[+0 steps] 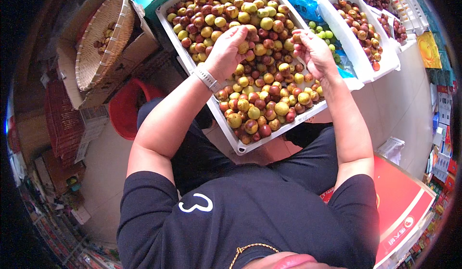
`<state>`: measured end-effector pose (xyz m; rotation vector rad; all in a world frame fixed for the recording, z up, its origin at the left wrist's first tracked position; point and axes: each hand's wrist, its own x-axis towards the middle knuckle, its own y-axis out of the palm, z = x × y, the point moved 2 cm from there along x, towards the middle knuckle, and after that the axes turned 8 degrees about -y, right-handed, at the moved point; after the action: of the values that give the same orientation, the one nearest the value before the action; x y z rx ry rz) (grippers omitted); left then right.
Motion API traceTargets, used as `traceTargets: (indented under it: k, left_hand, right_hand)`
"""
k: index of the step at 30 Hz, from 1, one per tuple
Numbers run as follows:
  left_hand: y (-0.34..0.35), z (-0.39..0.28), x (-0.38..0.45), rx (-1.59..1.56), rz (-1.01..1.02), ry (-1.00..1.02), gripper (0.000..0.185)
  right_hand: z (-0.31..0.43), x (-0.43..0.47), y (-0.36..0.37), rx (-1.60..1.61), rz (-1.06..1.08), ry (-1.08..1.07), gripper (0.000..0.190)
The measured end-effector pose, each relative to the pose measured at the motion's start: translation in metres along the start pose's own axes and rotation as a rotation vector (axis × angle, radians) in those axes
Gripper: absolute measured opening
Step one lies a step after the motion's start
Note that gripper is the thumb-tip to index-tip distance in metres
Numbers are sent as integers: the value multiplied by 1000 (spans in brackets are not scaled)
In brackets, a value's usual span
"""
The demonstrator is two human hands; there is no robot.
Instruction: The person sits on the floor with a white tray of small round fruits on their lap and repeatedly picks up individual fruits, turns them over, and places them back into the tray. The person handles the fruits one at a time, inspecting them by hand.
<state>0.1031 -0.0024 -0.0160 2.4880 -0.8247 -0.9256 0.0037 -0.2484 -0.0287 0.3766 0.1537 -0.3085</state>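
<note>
A white plastic tray (231,141) full of jujubes in green, yellow and reddish brown lies before me. Over its middle, my left hand (232,47), with a pale watch band at the wrist, holds jujubes (243,47) between thumb and fingers. Near the tray's right side, my right hand (311,49) pinches a small brown jujube (296,38) at its fingertips. The two hands are apart. Below them, the loose jujubes (281,108) are heaped at the tray's near end, with a bit of the tray's floor showing between them.
Left are a round woven basket (103,42) with some jujubes, in a cardboard box (68,70), and a red bucket (122,121). A white foam box (368,75) of jujubes and green grapes (325,34) stand right of the tray. A red carton (400,204) lies at lower right.
</note>
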Motion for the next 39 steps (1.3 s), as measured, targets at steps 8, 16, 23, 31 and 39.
traceTargets:
  k: [8,16,23,31,39]
  left_hand:
    - [-2,-1,2,-56,-66,-52,30]
    - [-11,-1,1,-122,-51,-109,27]
    - [2,3,-5,-59,-14,-113,25]
    - [-1,5,-5,-81,-59,-140,28]
    - [-2,7,-5,-144,-59,-142,28]
  right_hand:
    - [4,-1,-15,-82,-150,65,25]
    - [1,-1,9,-649,59,2,35]
    - [-41,4,32,-1096,190,-565,43]
    - [-45,14,39,-1048,138,-647,34]
    - [-3,11,18,-479,128,-44,29]
